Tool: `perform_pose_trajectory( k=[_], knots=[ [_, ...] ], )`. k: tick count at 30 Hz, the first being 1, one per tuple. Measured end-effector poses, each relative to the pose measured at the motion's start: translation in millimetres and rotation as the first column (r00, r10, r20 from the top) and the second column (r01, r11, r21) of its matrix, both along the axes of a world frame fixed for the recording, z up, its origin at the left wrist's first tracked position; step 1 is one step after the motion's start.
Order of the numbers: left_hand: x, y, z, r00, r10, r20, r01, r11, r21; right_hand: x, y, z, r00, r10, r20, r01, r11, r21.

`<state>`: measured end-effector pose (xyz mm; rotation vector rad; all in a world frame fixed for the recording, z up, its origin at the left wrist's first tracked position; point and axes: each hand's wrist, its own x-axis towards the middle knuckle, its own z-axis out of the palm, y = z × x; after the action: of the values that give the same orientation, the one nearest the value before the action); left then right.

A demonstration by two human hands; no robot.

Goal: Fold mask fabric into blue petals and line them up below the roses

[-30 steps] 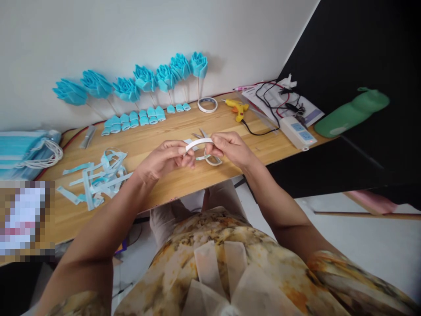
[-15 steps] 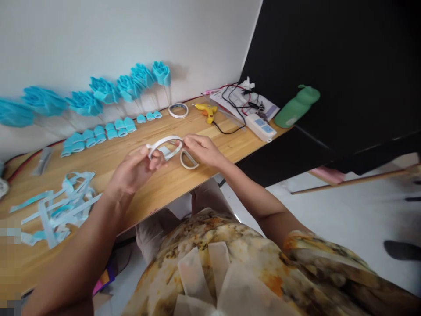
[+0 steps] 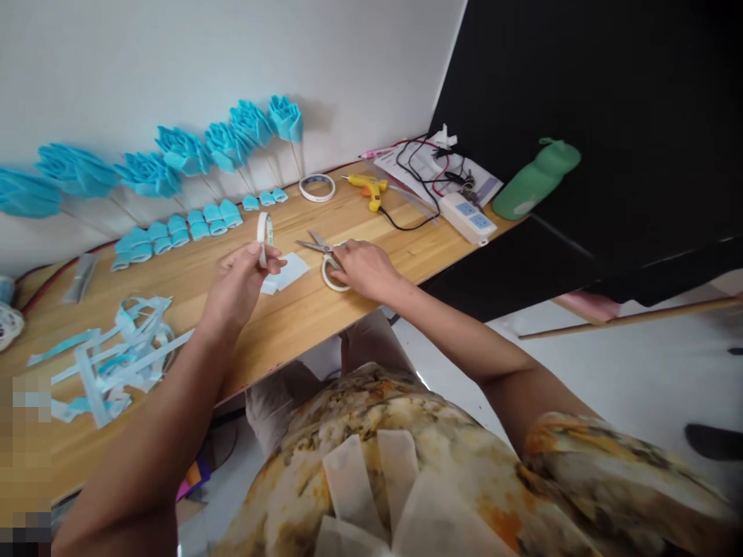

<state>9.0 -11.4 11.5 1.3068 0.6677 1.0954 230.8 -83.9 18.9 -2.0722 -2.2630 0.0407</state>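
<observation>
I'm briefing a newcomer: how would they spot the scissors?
On the wooden table, find the person's right hand near the front edge. At its fingers are the scissors, set apart from the flat pale sheet beside them by open metal blades.

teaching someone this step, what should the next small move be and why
Probably lift the scissors with the right hand: it is at their handles, the blades are spread apart, and the left hand is occupied holding up the tape roll.

Head-worn view, forward and down, table (image 3: pixel 290 319) near
</observation>
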Motion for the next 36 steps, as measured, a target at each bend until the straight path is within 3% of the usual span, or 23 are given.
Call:
perform_pose_trajectory(
  k=[3,9,11,13,14,16,18,19,21,25,36],
  knots=[
    [-1,-2,-5.6,1.000,0.004,-0.028,-0.004,1.000,0.014,9,-1,2.8,0.998,-0.010,0.067,0.008,0.999,0.031],
    [-1,-4,-4.1,0.999,-0.006,-0.039,0.006,1.000,0.005,18,7,7.4,0.999,-0.020,0.050,0.023,0.998,-0.066],
    [-2,-5,-2.9,0.999,-0.014,-0.036,0.014,1.000,0.001,25,6,10.3,0.996,-0.047,-0.071,0.042,0.997,-0.071],
    [-3,-6,-2.2,0.999,-0.031,-0.029,0.030,1.000,-0.003,37,0,12.6,0.929,-0.081,-0.361,0.047,0.994,-0.103],
    [-3,-6,-2.2,0.999,-0.044,-0.024,0.044,0.999,-0.004,45,-4,13.0,0.821,-0.104,-0.561,0.025,0.989,-0.147],
    [-4,-7,-2.5,0.997,-0.073,-0.012,0.073,0.997,-0.016,57,-17,11.2,0.427,-0.131,-0.895,-0.140,0.968,-0.209],
    [-5,-7,-3.3,0.995,-0.099,-0.006,0.099,0.995,-0.032,64,-32,6.5,0.090,-0.143,-0.986,-0.352,0.921,-0.166],
    [-5,-8,-3.8,0.994,-0.111,-0.007,0.111,0.993,-0.041,64,-39,3.7,-0.015,-0.150,-0.989,-0.431,0.893,-0.128],
    [-6,-9,-4.4,0.991,-0.133,-0.013,0.132,0.990,-0.049,58,-50,-1.1,-0.124,-0.165,-0.978,-0.549,0.833,-0.071],
    [-5,-12,-2.9,0.984,-0.178,-0.028,0.177,0.984,-0.030,40,-58,-4.1,-0.186,-0.157,-0.970,-0.655,0.755,0.004],
    [-9,-16,-8.9,0.946,-0.299,-0.128,0.306,0.951,0.043,25,-47,-9.4,-0.167,-0.187,-0.968,-0.764,0.645,0.007]
  ],
)
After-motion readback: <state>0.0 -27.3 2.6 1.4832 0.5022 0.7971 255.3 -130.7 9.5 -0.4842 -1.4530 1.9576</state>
